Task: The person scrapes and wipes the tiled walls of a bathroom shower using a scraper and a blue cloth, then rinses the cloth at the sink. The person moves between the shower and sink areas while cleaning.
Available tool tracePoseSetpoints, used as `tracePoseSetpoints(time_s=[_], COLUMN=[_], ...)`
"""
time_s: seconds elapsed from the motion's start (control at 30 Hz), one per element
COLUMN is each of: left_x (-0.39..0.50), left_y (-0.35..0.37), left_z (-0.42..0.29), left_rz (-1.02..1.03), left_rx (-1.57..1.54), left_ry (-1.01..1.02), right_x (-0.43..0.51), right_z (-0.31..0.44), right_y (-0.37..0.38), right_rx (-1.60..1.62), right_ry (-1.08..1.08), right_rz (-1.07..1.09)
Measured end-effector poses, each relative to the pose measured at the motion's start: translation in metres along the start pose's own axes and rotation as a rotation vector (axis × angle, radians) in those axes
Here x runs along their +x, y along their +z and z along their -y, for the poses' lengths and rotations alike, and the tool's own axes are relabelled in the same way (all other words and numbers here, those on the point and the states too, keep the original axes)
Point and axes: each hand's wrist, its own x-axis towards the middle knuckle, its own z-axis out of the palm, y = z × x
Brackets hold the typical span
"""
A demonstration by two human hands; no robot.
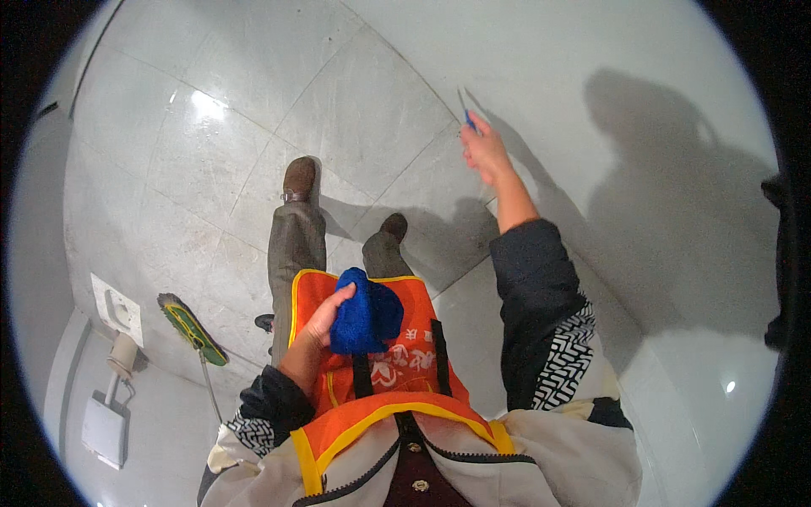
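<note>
My left hand (326, 315) grips a folded blue cloth (367, 314) in front of my body. My right hand (486, 149) is stretched forward, closed around the blue handle of a slim tool (468, 116). Its thin blade points away from me, beside the white wall near the line where wall and floor meet; I cannot tell whether it touches the wall. The exact kind of tool is too small to make out. An orange apron (412, 380) with yellow edging and printed writing covers my front.
Grey tiles make up the floor (241, 133), with my brown shoes (300, 179) on it. A squat toilet (120, 310) and a white cistern (104, 428) are at the left. A green-headed broom or mop (192, 329) stands nearby. The wall (671, 253) rises at right, bearing my shadow.
</note>
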Motion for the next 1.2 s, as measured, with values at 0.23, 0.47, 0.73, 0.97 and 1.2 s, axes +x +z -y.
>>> tracePoseSetpoints(time_s=[0.23, 0.47, 0.73, 0.97, 1.2], left_x=[0.021, 0.006, 0.021, 0.018, 0.011], left_y=[0.001, 0.017, 0.018, 0.025, 0.036], left_z=[-0.007, -0.006, -0.008, -0.005, -0.004], left_rz=[0.092, 0.082, 0.059, 0.053, 0.098], left_rx=[-0.075, -0.096, -0.066, -0.111, -0.096], left_ry=[-0.039, -0.043, 0.017, 0.012, 0.019], right_x=[0.115, 0.024, 0.066, 0.056, 0.073], right_z=[-0.018, -0.048, -0.024, -0.026, -0.015], right_y=[0.029, 0.009, 0.029, 0.038, 0.031], right_rx=[-0.166, -0.179, -0.537, -0.207, -0.601], right_ry=[0.137, 0.093, -0.252, -0.127, -0.128], right_rz=[0.009, -0.007, -0.346, -0.423, -0.319])
